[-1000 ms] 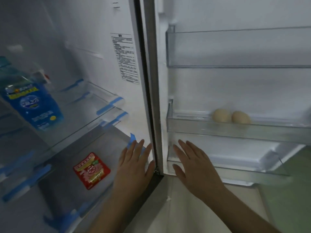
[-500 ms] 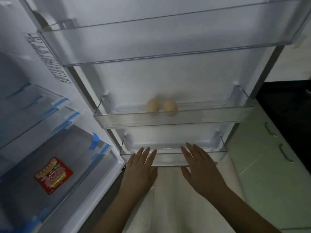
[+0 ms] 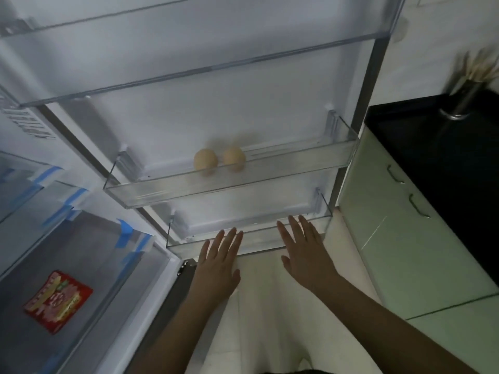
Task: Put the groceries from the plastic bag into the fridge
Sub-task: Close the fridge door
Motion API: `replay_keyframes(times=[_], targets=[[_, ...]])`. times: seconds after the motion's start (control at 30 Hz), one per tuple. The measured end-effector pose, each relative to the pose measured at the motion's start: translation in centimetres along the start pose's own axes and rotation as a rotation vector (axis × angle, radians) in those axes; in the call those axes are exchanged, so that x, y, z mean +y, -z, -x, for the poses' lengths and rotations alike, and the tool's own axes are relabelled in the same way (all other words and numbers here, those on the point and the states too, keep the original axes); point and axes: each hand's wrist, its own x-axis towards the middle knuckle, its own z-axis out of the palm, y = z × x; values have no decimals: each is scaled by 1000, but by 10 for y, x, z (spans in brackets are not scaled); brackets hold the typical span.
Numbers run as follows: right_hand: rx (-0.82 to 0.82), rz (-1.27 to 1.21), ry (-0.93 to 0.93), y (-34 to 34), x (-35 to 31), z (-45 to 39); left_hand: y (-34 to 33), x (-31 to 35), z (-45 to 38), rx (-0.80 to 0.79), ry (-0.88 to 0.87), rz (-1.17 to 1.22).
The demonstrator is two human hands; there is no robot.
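Note:
The fridge stands open, its door swung out in front of me. Two brown eggs sit side by side in the middle door bin. A red food packet lies flat on the lower glass shelf inside the fridge at the left. My left hand and my right hand are flat, fingers apart and holding nothing, just below the lowest door bin. No plastic bag is in view.
A black countertop at the right carries a metal holder of chopsticks. Pale green cabinet doors with handles stand beside the fridge door. Pale floor lies under my arms.
My view has swung right, from the fridge interior to the door bins and the counter. The blue packet on the upper shelf has left the view. Both hands stay flat and hold nothing.

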Motion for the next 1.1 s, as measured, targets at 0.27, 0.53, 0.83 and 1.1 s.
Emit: replay_keyframes(times=[0.27,0.53,0.83,1.1], targets=[[-55,61,-18,-10,-5,11,-10,6,5,32,3,25],[-31,64,-95,-8,-26,27,-13,2,17,96,-40,16],[-34,107,-104,-3,-47,55,-19,-11,36,92,-74,37],[13,48,15,2,-60,94,-13,-3,68,46,52,58]])
